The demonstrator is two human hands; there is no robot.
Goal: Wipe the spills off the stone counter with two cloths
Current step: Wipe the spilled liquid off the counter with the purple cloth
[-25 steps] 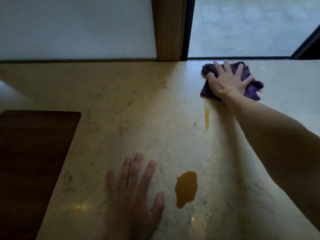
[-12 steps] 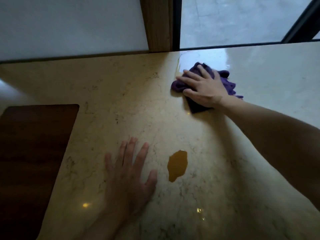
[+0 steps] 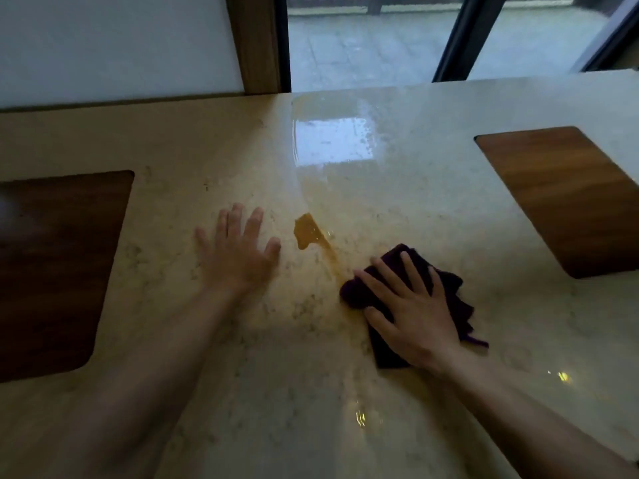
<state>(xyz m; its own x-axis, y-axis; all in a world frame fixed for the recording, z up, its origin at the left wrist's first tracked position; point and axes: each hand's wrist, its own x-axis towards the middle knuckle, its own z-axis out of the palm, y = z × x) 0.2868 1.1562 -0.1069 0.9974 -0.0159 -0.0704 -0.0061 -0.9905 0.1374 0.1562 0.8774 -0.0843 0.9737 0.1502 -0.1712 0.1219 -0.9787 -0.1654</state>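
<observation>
A beige stone counter [image 3: 397,188] fills the view. An orange-brown spill [image 3: 306,231] lies near its middle, with a thin smeared streak trailing from it down to the right toward a crumpled purple cloth [image 3: 453,299]. My right hand [image 3: 411,312] lies flat on that cloth with fingers spread, pressing it onto the stone. My left hand [image 3: 238,250] rests palm down on bare stone just left of the spill, fingers apart, holding nothing. Only one cloth is in view.
A dark wooden inset panel [image 3: 55,267] sits in the counter at the left and a lighter one [image 3: 567,198] at the right. A white wall, a wooden post [image 3: 257,43] and a window [image 3: 373,39] stand behind the counter's far edge.
My right hand has dragged the purple cloth from the far edge toward me, through the right side of the spill, leaving a streak. The left hand stayed flat on the stone.
</observation>
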